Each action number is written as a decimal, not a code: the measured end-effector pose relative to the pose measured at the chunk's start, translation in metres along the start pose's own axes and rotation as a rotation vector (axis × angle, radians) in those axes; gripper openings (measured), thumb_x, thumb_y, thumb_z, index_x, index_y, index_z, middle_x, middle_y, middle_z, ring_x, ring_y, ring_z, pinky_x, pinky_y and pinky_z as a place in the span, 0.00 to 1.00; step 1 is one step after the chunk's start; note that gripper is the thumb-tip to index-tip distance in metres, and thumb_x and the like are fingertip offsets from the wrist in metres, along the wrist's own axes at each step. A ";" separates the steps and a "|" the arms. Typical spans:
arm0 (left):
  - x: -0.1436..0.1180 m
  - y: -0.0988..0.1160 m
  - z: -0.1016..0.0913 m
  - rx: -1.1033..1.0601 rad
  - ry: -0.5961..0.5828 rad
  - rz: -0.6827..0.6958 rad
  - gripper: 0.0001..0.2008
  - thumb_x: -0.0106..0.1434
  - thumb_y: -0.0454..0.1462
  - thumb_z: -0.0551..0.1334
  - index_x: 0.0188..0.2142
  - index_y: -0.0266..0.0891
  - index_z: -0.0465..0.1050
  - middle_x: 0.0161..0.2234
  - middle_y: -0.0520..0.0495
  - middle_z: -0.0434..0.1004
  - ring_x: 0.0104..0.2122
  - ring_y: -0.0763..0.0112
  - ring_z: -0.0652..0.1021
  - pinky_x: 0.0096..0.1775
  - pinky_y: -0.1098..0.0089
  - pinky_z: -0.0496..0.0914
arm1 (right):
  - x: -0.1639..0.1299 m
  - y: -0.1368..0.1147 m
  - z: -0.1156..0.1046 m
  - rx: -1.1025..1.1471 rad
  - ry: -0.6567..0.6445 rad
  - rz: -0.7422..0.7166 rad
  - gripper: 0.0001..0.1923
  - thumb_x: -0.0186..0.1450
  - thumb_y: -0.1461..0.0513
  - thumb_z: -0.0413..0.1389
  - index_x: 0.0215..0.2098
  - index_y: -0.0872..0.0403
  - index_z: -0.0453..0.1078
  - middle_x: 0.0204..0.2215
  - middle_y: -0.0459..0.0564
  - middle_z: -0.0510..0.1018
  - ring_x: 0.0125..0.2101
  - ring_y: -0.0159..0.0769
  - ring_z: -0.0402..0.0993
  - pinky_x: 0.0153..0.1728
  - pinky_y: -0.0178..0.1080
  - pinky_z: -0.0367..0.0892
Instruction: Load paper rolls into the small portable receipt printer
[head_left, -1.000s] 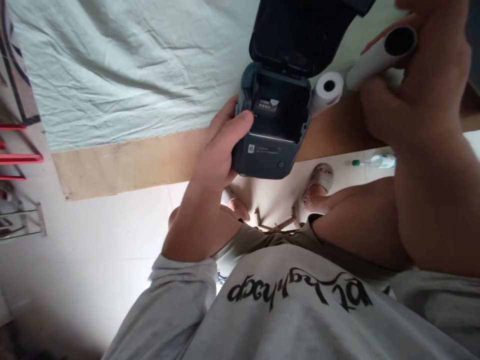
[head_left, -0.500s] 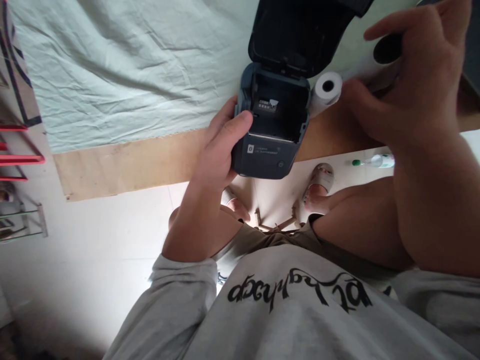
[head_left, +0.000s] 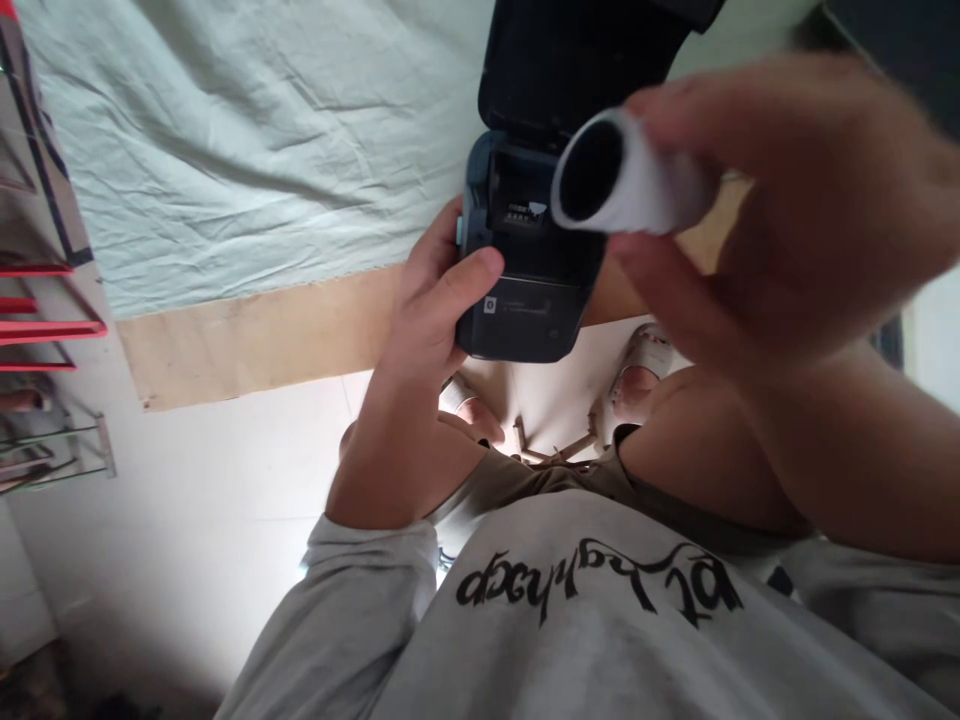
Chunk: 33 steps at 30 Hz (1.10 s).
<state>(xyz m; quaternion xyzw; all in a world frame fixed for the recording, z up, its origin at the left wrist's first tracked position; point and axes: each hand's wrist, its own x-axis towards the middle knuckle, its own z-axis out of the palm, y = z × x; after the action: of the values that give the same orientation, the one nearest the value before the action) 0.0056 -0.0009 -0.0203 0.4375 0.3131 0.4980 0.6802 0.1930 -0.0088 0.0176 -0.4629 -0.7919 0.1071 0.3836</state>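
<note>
My left hand (head_left: 439, 300) grips the left side of a small dark blue printer (head_left: 525, 290) at the table's near edge, thumb on its front corner. The printer's lid (head_left: 555, 60) stands open behind an empty paper bay. My right hand (head_left: 787, 210) holds a white paper roll (head_left: 637, 190) just above and to the right of the bay, its hollow dark core facing left toward me. The hand and roll are blurred.
A wrinkled pale green cloth (head_left: 247, 140) covers the wooden table (head_left: 255, 330), bare along its near edge. Red metal frames (head_left: 45, 320) stand at the left. Below are my knees, sandalled feet (head_left: 645, 370) and a pale tiled floor (head_left: 195, 500).
My right hand has brought the paper roll left and down from the far right to just over the printer's open bay. The second roll on the table is now hidden. The left hand keeps its grip.
</note>
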 end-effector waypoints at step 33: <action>0.000 -0.001 -0.001 0.017 -0.001 0.051 0.15 0.54 0.46 0.60 0.37 0.37 0.68 0.29 0.48 0.67 0.29 0.76 0.69 0.29 0.77 0.63 | 0.001 -0.006 0.024 -0.255 0.048 -0.319 0.04 0.52 0.57 0.54 0.27 0.48 0.66 0.31 0.35 0.69 0.31 0.23 0.62 0.34 0.33 0.56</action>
<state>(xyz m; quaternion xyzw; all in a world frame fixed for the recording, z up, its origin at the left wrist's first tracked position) 0.0052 -0.0007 -0.0214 0.4515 0.3058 0.5122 0.6636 0.1718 -0.0066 0.0043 -0.3790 -0.8530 -0.0670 0.3526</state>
